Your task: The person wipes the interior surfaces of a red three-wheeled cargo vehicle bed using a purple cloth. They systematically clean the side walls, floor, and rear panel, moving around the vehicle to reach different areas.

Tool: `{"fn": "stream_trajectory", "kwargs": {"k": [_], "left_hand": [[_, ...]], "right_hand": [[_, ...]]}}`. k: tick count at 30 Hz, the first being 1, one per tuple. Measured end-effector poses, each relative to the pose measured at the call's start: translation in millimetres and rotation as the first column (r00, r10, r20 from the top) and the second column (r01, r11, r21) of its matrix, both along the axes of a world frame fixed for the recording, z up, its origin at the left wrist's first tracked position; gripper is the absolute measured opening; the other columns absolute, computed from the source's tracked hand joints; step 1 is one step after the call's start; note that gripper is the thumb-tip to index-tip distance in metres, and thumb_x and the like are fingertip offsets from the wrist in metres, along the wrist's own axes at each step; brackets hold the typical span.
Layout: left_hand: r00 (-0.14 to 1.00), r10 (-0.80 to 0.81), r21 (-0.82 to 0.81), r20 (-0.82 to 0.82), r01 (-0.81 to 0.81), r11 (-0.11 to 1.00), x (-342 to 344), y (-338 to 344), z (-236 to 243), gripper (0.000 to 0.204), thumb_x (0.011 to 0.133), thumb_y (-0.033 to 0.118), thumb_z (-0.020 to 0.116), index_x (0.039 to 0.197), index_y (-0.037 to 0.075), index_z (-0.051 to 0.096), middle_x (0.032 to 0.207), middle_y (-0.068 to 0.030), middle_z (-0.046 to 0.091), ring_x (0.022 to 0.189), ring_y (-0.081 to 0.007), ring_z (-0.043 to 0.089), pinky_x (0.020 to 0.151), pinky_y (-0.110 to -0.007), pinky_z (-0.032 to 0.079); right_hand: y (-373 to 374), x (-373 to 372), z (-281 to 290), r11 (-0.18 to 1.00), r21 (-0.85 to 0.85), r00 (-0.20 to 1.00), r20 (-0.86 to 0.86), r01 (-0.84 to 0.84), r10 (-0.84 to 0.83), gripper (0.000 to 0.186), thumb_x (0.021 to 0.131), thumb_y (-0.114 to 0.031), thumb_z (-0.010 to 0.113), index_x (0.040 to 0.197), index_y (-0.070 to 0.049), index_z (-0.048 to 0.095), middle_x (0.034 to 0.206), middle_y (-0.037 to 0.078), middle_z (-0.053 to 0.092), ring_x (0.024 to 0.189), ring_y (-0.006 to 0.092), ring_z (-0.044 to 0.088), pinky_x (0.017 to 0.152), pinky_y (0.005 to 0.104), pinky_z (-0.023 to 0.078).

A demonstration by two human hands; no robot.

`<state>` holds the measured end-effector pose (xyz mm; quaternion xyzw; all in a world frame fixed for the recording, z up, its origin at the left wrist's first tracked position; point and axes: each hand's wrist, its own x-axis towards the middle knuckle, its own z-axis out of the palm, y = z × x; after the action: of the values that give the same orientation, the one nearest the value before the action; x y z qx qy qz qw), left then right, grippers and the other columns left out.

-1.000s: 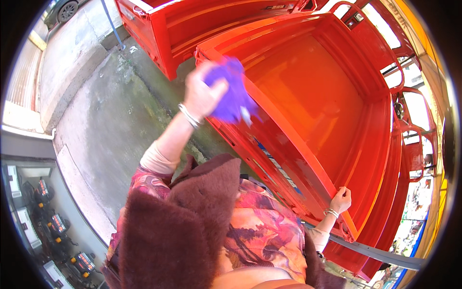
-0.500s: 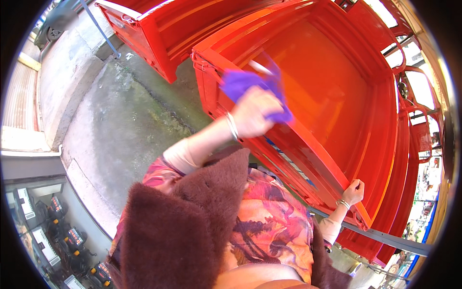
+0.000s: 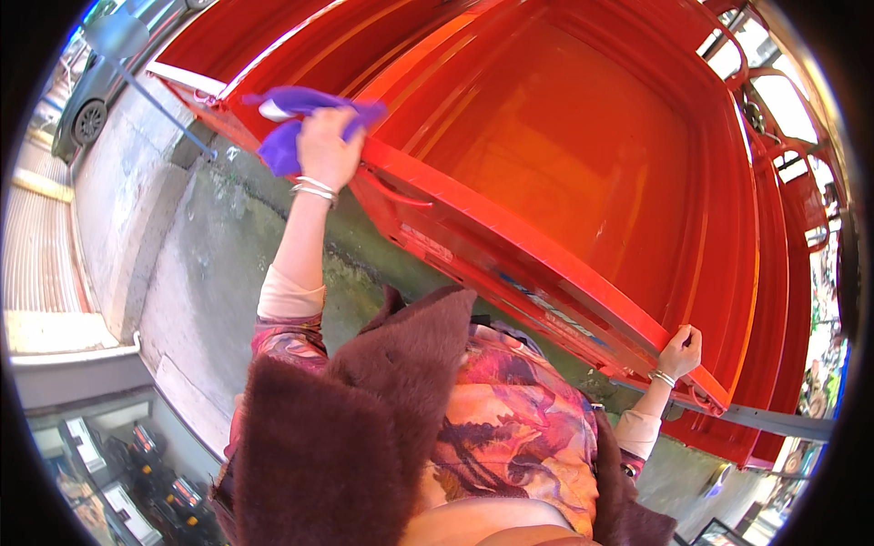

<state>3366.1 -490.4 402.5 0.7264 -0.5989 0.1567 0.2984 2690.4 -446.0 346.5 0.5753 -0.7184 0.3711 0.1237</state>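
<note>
Slid leftward along the top rail of the red cargo bed (image 3: 583, 182) since half a second ago: left hand (image 3: 326, 150) with purple cloth (image 3: 289, 123), formerly over the middle of the near wall, now at the left corner of that rail. Closed around the bunched cloth, fingers wrapped over the fabric, loose ends spilling out to the left and above the knuckles. Pressed, by the look of it, against the rail's upper edge just where the wall meets the neighbouring red panel. Silver bangles (image 3: 314, 189) at the wrist, forearm stretched up and away from the body.

Fixed at the opposite end of the same rail: right hand (image 3: 681, 350), curled over the rim near the right corner, gripping the metal itself and nothing else. Little change from the earlier frame; likely a brace while leaning.

Judging from the sweep: one pass of wiping across the near rail about finished at its left end, inside floor of the bed bare and glossy, not touched by the cloth at this moment.

Below the bed's near wall: grey concrete pavement (image 3: 209, 264). Beyond the left corner: a parked car (image 3: 86, 114).
</note>
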Motion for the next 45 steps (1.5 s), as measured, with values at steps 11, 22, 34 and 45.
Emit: {"fn": "stream_trajectory", "kwargs": {"k": [11, 22, 34, 45], "left_hand": [[0.993, -0.111, 0.546, -0.031, 0.110, 0.831, 12.1, -228.4, -20.9, 0.033, 0.086, 0.034, 0.070, 0.118, 0.028, 0.069, 0.130, -0.0144, 0.053, 0.123, -0.0387, 0.052, 0.101, -0.047, 0.048], [0.871, -0.233, 0.318, -0.433, 0.390, 0.864, 58.2, -231.2, -43.8, 0.024, 0.079, 0.020, 0.072, 0.100, 0.009, 0.075, 0.090, -0.0148, 0.073, 0.086, -0.0260, 0.070, 0.081, -0.036, 0.055], [0.415, -0.108, 0.060, -0.904, 0.371, 0.927, 107.0, -63.5, -47.6, 0.034, 0.088, -0.004, 0.060, 0.122, 0.000, 0.067, 0.116, -0.0078, 0.071, 0.107, -0.0176, 0.067, 0.098, -0.030, 0.051], [-0.272, -0.112, -0.027, -0.956, -0.299, 0.954, -48.2, 31.3, -184.3, 0.031, 0.094, 0.023, 0.049, 0.122, 0.013, 0.058, 0.101, -0.0145, 0.066, 0.068, -0.0361, 0.065, 0.053, -0.057, 0.055]], "right_hand": [[-0.2, 4.3, 2.6, 0.999, -0.017, 0.998, 0.058, -0.029, 0.030, 0.018, 0.092, -0.015, 0.062, 0.080, -0.001, 0.063, 0.070, 0.012, 0.063, 0.062, 0.0242, 0.061, 0.059, 0.0364, 0.049], [-0.9, 12.0, 11.3, 0.999, 0.028, 0.991, 0.132, -0.015, 0.011, 0.022, 0.090, -0.018, 0.066, 0.075, -0.003, 0.061, 0.062, 0.011, 0.058, 0.056, 0.0237, 0.056, 0.054, 0.0366, 0.044], [-0.3, 20.8, 14.8, 0.999, 0.031, 0.999, 0.002, 0.044, -0.044, 0.021, 0.089, -0.020, 0.061, 0.074, -0.006, 0.060, 0.073, 0.013, 0.063, 0.068, 0.0353, 0.063, 0.060, 0.0462, 0.048], [6.2, 29.1, 15.1, 0.998, -0.054, 0.998, 0.049, -0.036, 0.039, 0.031, 0.086, -0.028, 0.064, 0.063, -0.008, 0.060, 0.066, 0.016, 0.063, 0.062, 0.0373, 0.064, 0.055, 0.0483, 0.050]]}}
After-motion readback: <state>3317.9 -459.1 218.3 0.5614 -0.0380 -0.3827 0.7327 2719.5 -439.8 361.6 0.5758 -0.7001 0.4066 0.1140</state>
